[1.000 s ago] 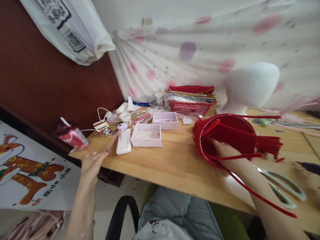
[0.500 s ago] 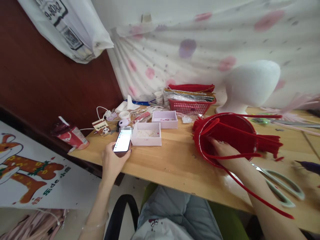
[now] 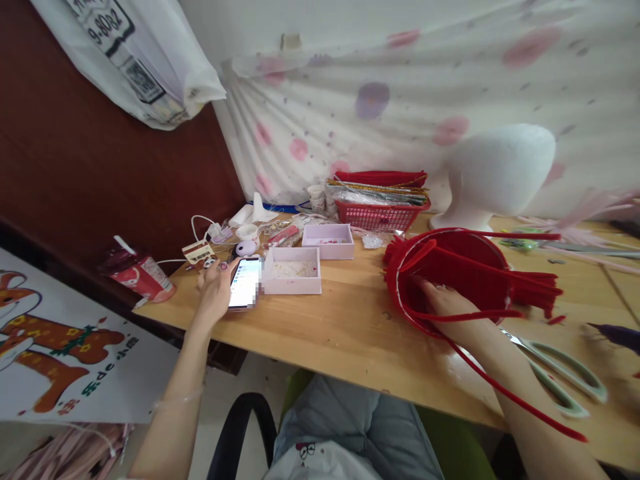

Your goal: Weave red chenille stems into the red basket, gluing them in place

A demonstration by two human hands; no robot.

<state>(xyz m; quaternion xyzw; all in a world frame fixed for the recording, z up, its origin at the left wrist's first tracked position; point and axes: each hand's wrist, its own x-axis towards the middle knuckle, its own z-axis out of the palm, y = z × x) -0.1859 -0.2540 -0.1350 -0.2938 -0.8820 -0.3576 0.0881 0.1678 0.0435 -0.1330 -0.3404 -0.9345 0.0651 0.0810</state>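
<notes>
My left hand (image 3: pixel 214 292) lies on the wooden table (image 3: pixel 330 333) at the left edge of a phone (image 3: pixel 246 283). The phone lies flat with its screen lit, and my fingers curl along its side. My right hand (image 3: pixel 447 301) rests inside a round red hoop of pipe cleaners (image 3: pixel 400 293), its fingers pressed onto the red strands. A bundle of red pipe cleaners (image 3: pixel 530 287) fans out to the right of the hoop, and one long red strand (image 3: pixel 520 397) trails across my right forearm.
Two pale pink boxes (image 3: pixel 293 270) (image 3: pixel 330 241) stand just right of the phone. A red basket (image 3: pixel 383 213) and a white foam head (image 3: pixel 500 170) stand at the back. Green-handled scissors (image 3: pixel 565 381) lie at the right, and a red drink carton (image 3: pixel 144 277) stands on the left ledge.
My left hand brought the phone up from beside the table, held it over the table edge, then moved it forward and laid it beside the pink box. My right hand stayed in the hoop.
</notes>
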